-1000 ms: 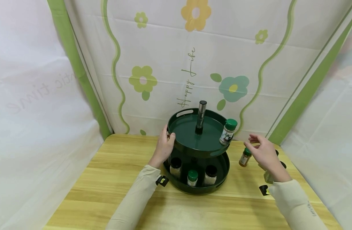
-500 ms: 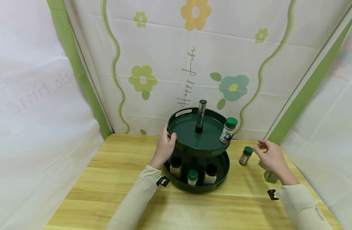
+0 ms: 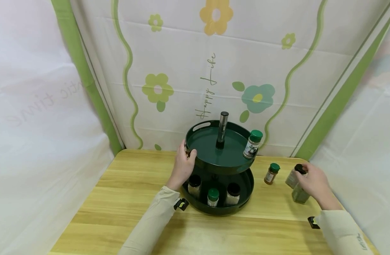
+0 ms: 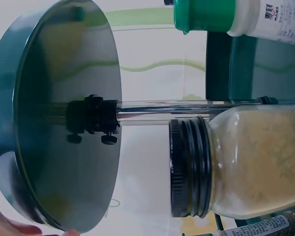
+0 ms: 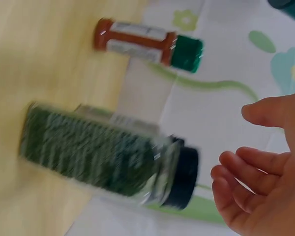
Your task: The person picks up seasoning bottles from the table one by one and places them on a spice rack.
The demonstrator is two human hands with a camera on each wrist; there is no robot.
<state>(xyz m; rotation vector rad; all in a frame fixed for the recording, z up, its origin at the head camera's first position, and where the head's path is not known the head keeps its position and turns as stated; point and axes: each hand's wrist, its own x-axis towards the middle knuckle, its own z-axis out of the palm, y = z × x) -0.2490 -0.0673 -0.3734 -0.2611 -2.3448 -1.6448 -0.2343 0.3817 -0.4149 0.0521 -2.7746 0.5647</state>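
My left hand (image 3: 182, 170) grips the left rim of the upper dark green round tray (image 3: 204, 150) of a two-tier rack, thumb on the near side. In the left wrist view only bits of its fingers (image 4: 19, 228) show at the tray's edge. My right hand (image 3: 316, 182) hovers by two black-lidded jars at the table's right. In the right wrist view, its thumb and fingers are spread apart and hold nothing, just beyond the black lid of a jar of green dried herbs (image 5: 93, 147). A second jar (image 3: 291, 179) stands close behind, partly hidden.
A green-capped reddish spice bottle (image 3: 270, 176) stands between rack and jars. On the upper tray, beside its clear post (image 3: 223, 127), stands another green-capped bottle (image 3: 251, 148). The lower tray (image 3: 214, 211) bears several jars. A printed curtain (image 3: 182, 53) rises behind the wooden table (image 3: 125, 205).
My right hand has moved right and slightly down, from near the green-capped spice bottle to the black-lidded jars. The left hand keeps its grip on the tray; the rack stays in place.
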